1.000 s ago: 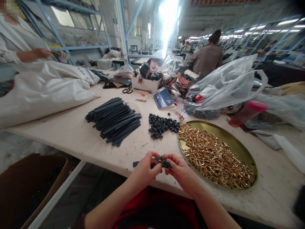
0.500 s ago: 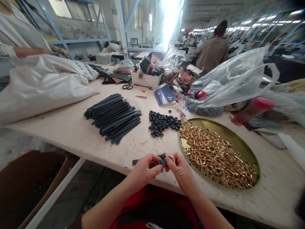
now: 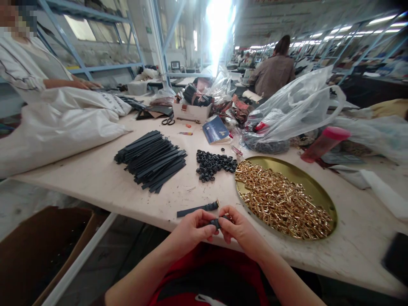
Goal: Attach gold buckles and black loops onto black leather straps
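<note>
Black strap piece is pinched between left hand and right hand; slack fingers could drop it off the table edge at 6 o'clock.

Bright backlight glare overhead (edges warped, blurred).

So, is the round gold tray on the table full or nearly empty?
Mostly full. The gold tray holds a heap of small gold metal pieces covering most of its floor; only a bare strip along the far rim shows.
</note>
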A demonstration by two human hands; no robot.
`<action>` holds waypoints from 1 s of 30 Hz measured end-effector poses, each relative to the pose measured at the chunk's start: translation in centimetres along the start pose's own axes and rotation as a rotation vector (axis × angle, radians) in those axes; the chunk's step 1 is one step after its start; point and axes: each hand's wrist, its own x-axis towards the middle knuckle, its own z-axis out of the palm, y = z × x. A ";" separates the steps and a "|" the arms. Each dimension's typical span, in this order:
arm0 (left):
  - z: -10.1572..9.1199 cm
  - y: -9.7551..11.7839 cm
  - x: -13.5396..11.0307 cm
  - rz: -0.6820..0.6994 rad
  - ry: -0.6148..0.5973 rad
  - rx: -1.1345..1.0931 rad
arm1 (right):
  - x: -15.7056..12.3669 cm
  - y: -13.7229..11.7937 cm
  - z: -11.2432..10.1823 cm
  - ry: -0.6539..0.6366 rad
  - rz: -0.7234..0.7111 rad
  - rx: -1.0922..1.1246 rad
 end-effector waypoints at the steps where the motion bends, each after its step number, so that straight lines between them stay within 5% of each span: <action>1: 0.1 0.0 -0.2 0.006 -0.004 0.000 | -0.2 0.0 0.1 0.012 0.000 -0.045; 5: 0.4 -0.2 -0.6 -0.046 0.014 0.013 | -1.1 -0.3 0.1 0.088 -0.198 -0.493; 8: 0.5 -0.3 -0.8 -0.090 -0.010 0.011 | -1.7 -0.9 -0.1 0.014 -0.294 -0.693; 17: -0.2 -1.4 -0.6 -0.140 -0.133 0.076 | -1.9 -0.2 -0.1 -0.072 -0.222 -0.679; 20: -0.3 -1.5 0.1 -0.150 -0.089 0.053 | -1.6 0.7 -0.3 -0.021 -0.203 -0.627; 26: -1.5 -0.6 1.2 -0.219 -0.228 0.302 | -0.2 2.0 -0.4 0.094 -0.247 -0.667; 30: -2.2 0.2 2.3 -0.159 -0.143 0.401 | 1.2 2.1 -0.4 0.133 -0.290 -0.670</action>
